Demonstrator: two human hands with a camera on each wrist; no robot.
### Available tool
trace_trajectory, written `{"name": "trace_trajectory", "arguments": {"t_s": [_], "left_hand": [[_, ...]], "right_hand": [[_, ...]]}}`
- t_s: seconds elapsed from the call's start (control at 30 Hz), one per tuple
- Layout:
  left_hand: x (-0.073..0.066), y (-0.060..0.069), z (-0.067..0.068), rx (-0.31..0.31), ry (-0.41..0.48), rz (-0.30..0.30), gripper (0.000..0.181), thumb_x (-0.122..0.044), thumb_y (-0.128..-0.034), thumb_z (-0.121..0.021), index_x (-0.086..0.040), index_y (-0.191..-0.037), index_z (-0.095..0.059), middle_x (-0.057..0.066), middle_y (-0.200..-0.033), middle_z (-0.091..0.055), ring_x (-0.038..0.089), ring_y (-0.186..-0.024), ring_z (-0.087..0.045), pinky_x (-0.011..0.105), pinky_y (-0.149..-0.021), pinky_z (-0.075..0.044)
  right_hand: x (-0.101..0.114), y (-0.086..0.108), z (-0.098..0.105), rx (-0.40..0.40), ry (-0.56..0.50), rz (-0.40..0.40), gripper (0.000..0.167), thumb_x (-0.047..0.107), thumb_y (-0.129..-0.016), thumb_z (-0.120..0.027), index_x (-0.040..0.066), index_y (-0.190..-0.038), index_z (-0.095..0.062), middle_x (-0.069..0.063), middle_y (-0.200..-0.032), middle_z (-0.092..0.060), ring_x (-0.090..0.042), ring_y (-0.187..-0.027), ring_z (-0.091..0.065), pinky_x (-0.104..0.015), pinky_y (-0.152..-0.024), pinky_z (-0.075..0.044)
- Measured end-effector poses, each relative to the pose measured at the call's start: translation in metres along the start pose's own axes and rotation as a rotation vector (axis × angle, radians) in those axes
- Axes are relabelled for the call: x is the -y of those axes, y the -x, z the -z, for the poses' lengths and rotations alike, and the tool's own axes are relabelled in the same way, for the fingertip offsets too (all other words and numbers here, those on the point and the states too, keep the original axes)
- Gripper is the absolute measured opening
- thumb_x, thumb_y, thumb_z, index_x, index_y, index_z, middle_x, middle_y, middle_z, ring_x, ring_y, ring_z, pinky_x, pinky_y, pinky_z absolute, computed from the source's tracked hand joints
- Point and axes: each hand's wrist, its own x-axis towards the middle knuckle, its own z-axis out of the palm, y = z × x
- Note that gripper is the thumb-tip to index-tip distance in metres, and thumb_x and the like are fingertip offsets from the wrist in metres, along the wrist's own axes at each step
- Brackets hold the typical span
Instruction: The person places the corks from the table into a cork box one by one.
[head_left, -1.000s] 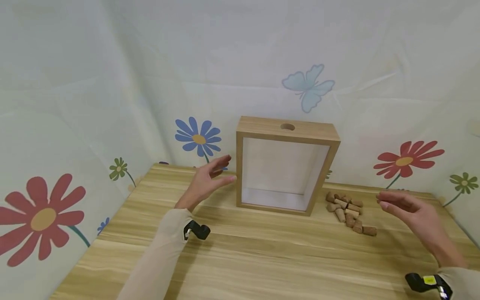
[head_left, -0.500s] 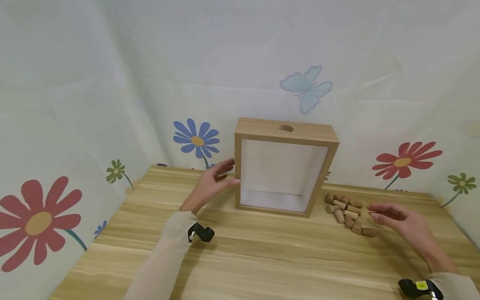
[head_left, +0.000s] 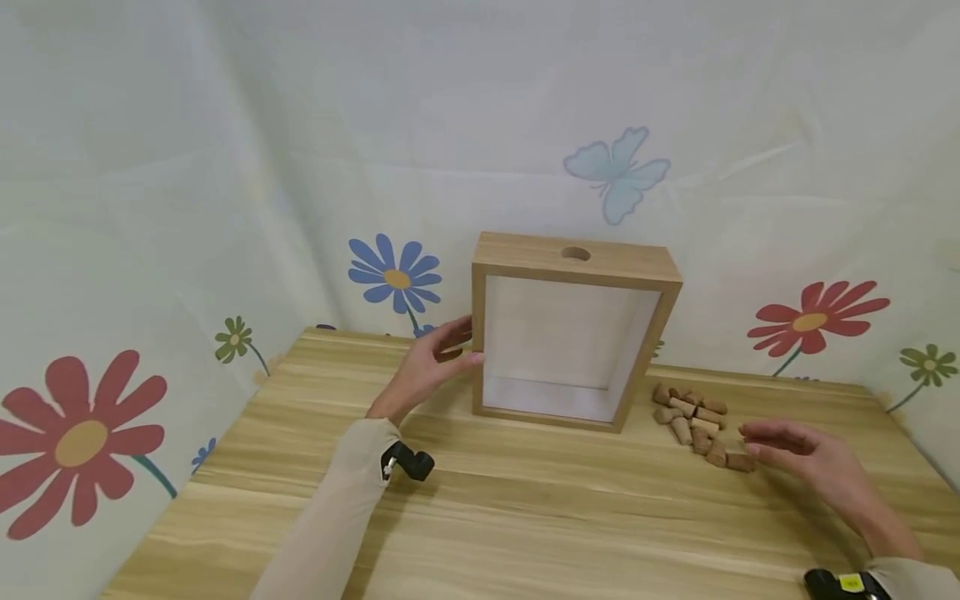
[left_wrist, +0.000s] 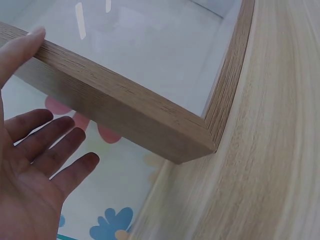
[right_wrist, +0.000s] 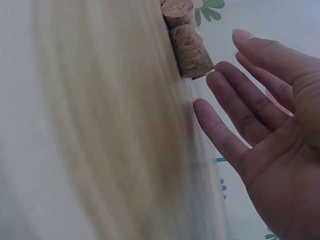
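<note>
A shallow wooden box frame (head_left: pixel 517 248) with a clear front and a round hole (head_left: pixel 576 254) in its top stands upright on the table. My left hand (head_left: pixel 422 373) is at its left side. In the left wrist view the thumb (left_wrist: pixel 22 50) touches the front edge of the wooden frame (left_wrist: pixel 120 95), while the straight fingers (left_wrist: pixel 67 150) lie apart from its side. Several corks (head_left: pixel 681 430) are heaped right of the box. Just to their right hovers my right hand (head_left: pixel 821 471), fingers loosely extended and holding nothing; a cork (right_wrist: pixel 190 52) sits near its fingertips.
The wood-grain table (head_left: pixel 525 508) runs back to a pale backdrop (head_left: pixel 450 108) printed with flowers and a butterfly. Black wrist cameras (head_left: pixel 408 461) are strapped over both sleeves.
My left hand has moved right until its thumb meets the box's edge. My right hand has come left and slightly down towards the corks. Box and corks stay in place.
</note>
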Motion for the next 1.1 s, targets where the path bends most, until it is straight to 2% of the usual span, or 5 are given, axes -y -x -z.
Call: {"name": "trace_trajectory", "arguments": {"t_s": [0.1,0.3,0.53,0.73,1.1], "left_hand": [[0.0028,-0.0027,-0.0021,0.003,0.042,0.001,0.069,-0.018,-0.0967,-0.078,-0.001,-0.157,-0.049,0.017,-0.152,-0.057,0.033,-0.14,-0.054,0.053,-0.117,-0.042],[0.0053,-0.0023,-0.0027,0.01,0.072,0.046,0.067,-0.018,-0.0975,-0.077,0.0,-0.156,-0.049,0.018,-0.147,-0.06,0.033,-0.136,-0.058,0.04,-0.111,-0.05],[0.0044,-0.002,-0.0043,-0.002,0.053,0.075,0.068,-0.022,-0.0968,-0.078,0.002,-0.155,-0.05,0.022,-0.144,-0.062,0.037,-0.132,-0.06,0.044,-0.109,-0.051],[0.0053,-0.0024,-0.0051,-0.007,0.077,0.109,0.072,-0.023,-0.0946,-0.081,0.0,-0.155,-0.05,0.02,-0.145,-0.061,0.038,-0.133,-0.06,0.047,-0.109,-0.051],[0.0065,-0.0043,-0.0067,0.005,0.08,0.096,0.074,-0.022,-0.0917,-0.084,-0.002,-0.155,-0.051,0.019,-0.142,-0.062,0.037,-0.131,-0.061,0.048,-0.108,-0.052]], "right_hand": [[-0.0021,0.0012,0.0,-0.002,0.016,-0.001,0.044,0.028,-0.103,-0.075,0.0,-0.137,-0.068,-0.003,-0.125,-0.075,0.009,-0.104,-0.062,-0.012,-0.08,-0.051],[-0.0016,0.0015,-0.004,0.03,0.035,-0.025,0.046,0.032,-0.101,-0.077,0.002,-0.136,-0.069,-0.009,-0.126,-0.074,0.007,-0.103,-0.062,-0.018,-0.08,-0.054],[-0.005,-0.0002,-0.006,0.092,0.056,-0.02,0.044,0.026,-0.101,-0.077,-0.001,-0.135,-0.068,-0.02,-0.13,-0.07,0.005,-0.101,-0.062,-0.021,-0.08,-0.056],[-0.007,-0.0038,-0.0067,0.088,0.072,0.037,0.038,0.019,-0.099,-0.079,-0.004,-0.129,-0.07,-0.021,-0.124,-0.072,0.004,-0.098,-0.065,-0.021,-0.079,-0.058],[-0.0049,-0.0015,-0.0047,0.083,0.106,-0.004,0.034,0.023,-0.1,-0.078,0.001,-0.125,-0.075,-0.013,-0.119,-0.075,0.002,-0.095,-0.064,-0.021,-0.076,-0.056]]}}
